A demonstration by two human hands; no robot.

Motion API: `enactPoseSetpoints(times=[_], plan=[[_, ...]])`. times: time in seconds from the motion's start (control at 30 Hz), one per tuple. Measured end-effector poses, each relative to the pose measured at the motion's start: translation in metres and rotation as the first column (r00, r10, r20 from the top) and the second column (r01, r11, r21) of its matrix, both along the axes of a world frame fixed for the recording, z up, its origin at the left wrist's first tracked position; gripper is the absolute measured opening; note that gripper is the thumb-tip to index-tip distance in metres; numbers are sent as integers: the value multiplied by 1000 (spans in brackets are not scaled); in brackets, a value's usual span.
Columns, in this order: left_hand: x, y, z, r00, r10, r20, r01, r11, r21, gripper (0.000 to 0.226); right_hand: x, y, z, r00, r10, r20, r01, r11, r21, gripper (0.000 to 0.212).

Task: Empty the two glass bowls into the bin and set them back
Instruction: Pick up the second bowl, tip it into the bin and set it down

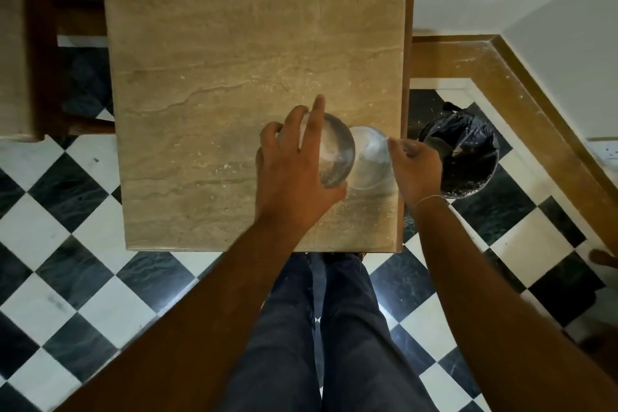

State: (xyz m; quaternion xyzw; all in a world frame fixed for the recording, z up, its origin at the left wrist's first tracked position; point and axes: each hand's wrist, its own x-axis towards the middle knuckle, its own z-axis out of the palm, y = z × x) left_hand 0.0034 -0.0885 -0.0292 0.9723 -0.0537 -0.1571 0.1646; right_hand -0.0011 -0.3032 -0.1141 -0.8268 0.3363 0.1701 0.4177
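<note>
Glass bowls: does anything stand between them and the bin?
Nothing visible does. Both hands already grip the bowls, left hand on the left bowl, right hand on the right bowl. The bin stands on the floor just past the table's right edge.

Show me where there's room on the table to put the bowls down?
The table is bare across its far half and left side, up to its edges. It's crowded only near the right edge, where the left hand and right hand hold the two glass bowls, beside the bin.

No readable text, label, brand, number or sign shows on anything in view.
</note>
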Motion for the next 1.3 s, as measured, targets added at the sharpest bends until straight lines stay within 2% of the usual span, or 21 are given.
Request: enactPoseSetpoints(times=[0.07,0.13,0.2,0.23,0.27,0.3,0.33,0.43,0.5,0.63,0.7,0.73,0.8,0.83,0.9,0.97,1.0,1.07,1.13,1.2,1.3], plan=[[0,-11,6,1000,-18,-4,17,999,-41,136,2,-2,7,999,-31,13,31,999,-30,30],[1,-26,10,999,-41,-15,39,993,-112,137,4,-7,20,996,-82,38,81,997,19,28],[-1,-40,14,997,-77,-29,71,980,-184,138,3,-6,37,980,-196,19,180,934,310,28],[-3,-47,16,995,-98,-36,88,972,-219,138,0,-6,47,965,-256,-56,247,819,519,31],[-5,-55,19,993,-116,-40,102,961,-256,138,-3,-7,56,944,-291,-153,313,655,688,40],[-7,-64,20,991,-129,-43,111,950,-291,138,-8,-9,65,921,-294,-254,374,492,786,50],[-9,-67,22,990,-134,-53,111,941,-321,138,-13,-7,69,900,-291,-324,418,373,828,60],[-13,-92,24,977,-210,-47,175,903,-393,136,-30,-28,71,852,-372,-368,459,196,867,78],[-13,-102,22,959,-283,-25,250,882,-400,137,-40,-39,70,838,-425,-341,446,176,877,83],[-13,-107,11,938,-336,-87,264,853,-450,148,-57,-70,68,848,-457,-269,371,149,917,90],[-12,-94,3,938,-326,-115,245,862,-443,149,-55,-86,71,812,-529,-245,394,188,900,92],[-13,-84,-3,953,-283,-109,210,874,-438,146,-52,-96,71,776,-588,-227,437,243,866,91],[-15,-60,-16,994,-71,-78,30,897,-440,130,-45,-113,70,682,-713,-166,567,371,735,84],[-17,-47,-23,994,82,-77,-108,890,-443,119,-43,-120,69,666,-740,-88,599,461,654,83],[-22,-22,-34,934,340,-105,-352,835,-423,101,-40,-132,66,713,-679,175,568,705,424,79],[-28,-1,-40,886,455,-89,-450,800,-397,90,-37,-141,51,754,-552,357,513,833,206,82],[-30,7,-42,875,479,-73,-468,796,-384,86,-32,-142,39,798,-494,346,485,866,121,84],[-37,19,-43,866,495,-67,-484,798,-359,81,-24,-137,11,882,-438,175,445,896,0,88],[-43,24,-43,874,479,-80,-476,811,-340,79,-22,-135,-15,909,-409,78,414,907,-78,91],[-47,27,-42,888,452,-82,-454,836,-309,78,-16,-136,-23,928,-355,111,365,926,-93,93],[-51,27,-44,892,444,-85,-447,841,-305,77,-7,-131,-2,917,-349,192,378,914,-148,93]])
